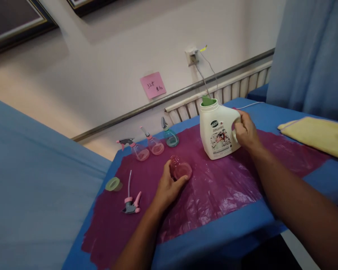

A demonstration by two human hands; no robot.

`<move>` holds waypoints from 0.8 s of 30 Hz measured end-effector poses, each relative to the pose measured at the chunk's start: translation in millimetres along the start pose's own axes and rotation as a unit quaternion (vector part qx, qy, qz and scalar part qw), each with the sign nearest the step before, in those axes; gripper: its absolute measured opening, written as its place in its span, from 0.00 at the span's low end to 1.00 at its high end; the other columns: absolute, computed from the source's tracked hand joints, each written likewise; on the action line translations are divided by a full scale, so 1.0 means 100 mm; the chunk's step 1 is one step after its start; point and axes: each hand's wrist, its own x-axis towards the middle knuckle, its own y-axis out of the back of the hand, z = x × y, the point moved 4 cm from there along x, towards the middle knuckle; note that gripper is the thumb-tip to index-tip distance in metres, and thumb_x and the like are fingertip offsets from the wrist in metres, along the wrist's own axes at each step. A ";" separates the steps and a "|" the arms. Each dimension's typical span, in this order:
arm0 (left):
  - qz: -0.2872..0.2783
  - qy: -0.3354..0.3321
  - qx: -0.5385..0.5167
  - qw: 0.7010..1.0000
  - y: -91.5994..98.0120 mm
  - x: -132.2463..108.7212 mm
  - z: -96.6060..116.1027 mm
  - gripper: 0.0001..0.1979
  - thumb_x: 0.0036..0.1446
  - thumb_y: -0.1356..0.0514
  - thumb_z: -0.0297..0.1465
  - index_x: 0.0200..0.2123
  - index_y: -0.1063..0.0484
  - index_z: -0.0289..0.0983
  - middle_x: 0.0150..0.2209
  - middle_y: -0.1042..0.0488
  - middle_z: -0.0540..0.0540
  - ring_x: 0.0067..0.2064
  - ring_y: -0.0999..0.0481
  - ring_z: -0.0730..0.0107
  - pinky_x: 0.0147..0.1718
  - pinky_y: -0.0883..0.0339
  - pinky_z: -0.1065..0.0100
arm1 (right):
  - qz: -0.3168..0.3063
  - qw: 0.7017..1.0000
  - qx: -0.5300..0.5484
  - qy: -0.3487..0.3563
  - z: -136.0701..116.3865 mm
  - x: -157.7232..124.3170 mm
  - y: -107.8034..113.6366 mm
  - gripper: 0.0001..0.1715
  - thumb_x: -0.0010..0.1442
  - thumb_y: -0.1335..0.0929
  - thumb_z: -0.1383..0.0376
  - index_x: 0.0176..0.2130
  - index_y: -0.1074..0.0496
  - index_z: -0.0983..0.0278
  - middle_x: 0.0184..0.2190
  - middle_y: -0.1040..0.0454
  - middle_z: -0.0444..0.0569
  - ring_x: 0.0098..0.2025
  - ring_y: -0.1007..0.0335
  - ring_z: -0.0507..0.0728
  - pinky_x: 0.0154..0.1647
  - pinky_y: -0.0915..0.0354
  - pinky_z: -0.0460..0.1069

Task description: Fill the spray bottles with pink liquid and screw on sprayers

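My left hand (pixel 169 185) is wrapped round a small clear pink spray bottle (pixel 181 169) without its top, over the purple plastic sheet (pixel 208 195). By its handle, my right hand (pixel 245 130) grips a large cream jug (pixel 218 131) that has a printed label and a green spout in its uncapped mouth. The jug is upright, to the right of the bottle. A pink and grey spray head (pixel 132 204) with its tube lies left of my left hand. Beyond it sits a pale green cap (pixel 113 184).
Two pink spray bottles (pixel 142 154) (pixel 157 147) and a teal spray bottle (pixel 171 139) stand near the table's back edge. A folded yellow cloth (pixel 317 135) lies at the right. Behind are a radiator (pixel 239 87) and a wall socket (pixel 192 57) with cables. Blue curtains (pixel 307 56) hang at the right.
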 end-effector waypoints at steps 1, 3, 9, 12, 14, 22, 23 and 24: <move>-0.002 0.000 -0.004 1.000 0.00 0.00 0.01 0.47 0.61 0.24 0.42 0.76 0.41 0.43 0.73 0.30 0.35 0.73 0.27 0.43 0.74 0.36 0.42 | -0.006 1.000 0.001 -0.012 0.03 -0.01 -0.02 0.32 0.70 0.36 0.55 0.68 0.29 0.61 0.63 0.21 0.61 0.60 0.22 0.67 0.64 0.27 0.64; -0.009 -0.003 -0.023 1.000 -0.01 0.00 0.02 0.46 0.60 0.24 0.41 0.75 0.41 0.42 0.73 0.29 0.35 0.72 0.26 0.44 0.73 0.34 0.43 | -0.005 0.999 0.011 -0.050 0.10 -0.02 -0.04 0.33 0.67 0.32 0.55 0.67 0.28 0.62 0.60 0.19 0.60 0.56 0.22 0.68 0.62 0.27 0.64; -0.016 -0.011 -0.053 0.998 -0.03 0.01 0.09 0.45 0.59 0.23 0.41 0.74 0.38 0.42 0.69 0.25 0.35 0.71 0.24 0.45 0.71 0.31 0.45 | -0.039 0.984 -0.028 -0.173 0.32 -0.02 -0.10 0.20 0.66 0.28 0.49 0.46 0.21 0.62 0.42 0.17 0.59 0.44 0.23 0.68 0.56 0.27 0.68; -0.019 -0.006 -0.064 0.998 -0.04 0.01 0.10 0.45 0.59 0.23 0.41 0.73 0.37 0.41 0.68 0.24 0.35 0.70 0.24 0.45 0.71 0.30 0.45 | -0.020 0.988 -0.027 -0.153 0.28 0.00 -0.07 0.18 0.67 0.28 0.50 0.45 0.22 0.61 0.40 0.17 0.57 0.43 0.25 0.66 0.55 0.27 0.65; -0.016 -0.001 -0.076 0.997 -0.05 0.02 0.09 0.44 0.58 0.22 0.41 0.72 0.36 0.40 0.68 0.24 0.35 0.70 0.24 0.45 0.71 0.30 0.45 | -0.009 0.990 -0.023 -0.138 0.21 0.01 -0.04 0.17 0.68 0.30 0.50 0.44 0.23 0.60 0.39 0.18 0.56 0.42 0.26 0.65 0.54 0.28 0.63; 0.075 0.033 -0.126 0.989 0.02 0.02 0.09 0.38 0.51 0.21 0.37 0.63 0.29 0.40 0.63 0.20 0.37 0.66 0.19 0.47 0.68 0.29 0.47 | 0.008 0.998 -0.038 -0.052 -0.15 0.02 0.12 0.16 0.67 0.30 0.53 0.48 0.21 0.58 0.46 0.16 0.56 0.48 0.22 0.70 0.52 0.30 0.62; 0.087 0.034 -0.127 0.988 0.05 0.02 0.12 0.37 0.51 0.21 0.38 0.62 0.28 0.40 0.62 0.20 0.37 0.64 0.19 0.47 0.67 0.28 0.48 | 0.007 0.998 -0.044 -0.047 -0.18 0.02 0.13 0.16 0.67 0.30 0.54 0.49 0.21 0.57 0.47 0.16 0.56 0.50 0.22 0.71 0.52 0.30 0.63; 0.095 0.032 -0.128 0.987 0.09 0.03 0.15 0.36 0.51 0.21 0.39 0.60 0.28 0.40 0.61 0.19 0.37 0.63 0.18 0.48 0.66 0.27 0.48 | 0.004 0.998 -0.052 -0.044 -0.20 0.02 0.13 0.17 0.67 0.30 0.54 0.52 0.21 0.56 0.49 0.16 0.56 0.51 0.22 0.71 0.52 0.30 0.63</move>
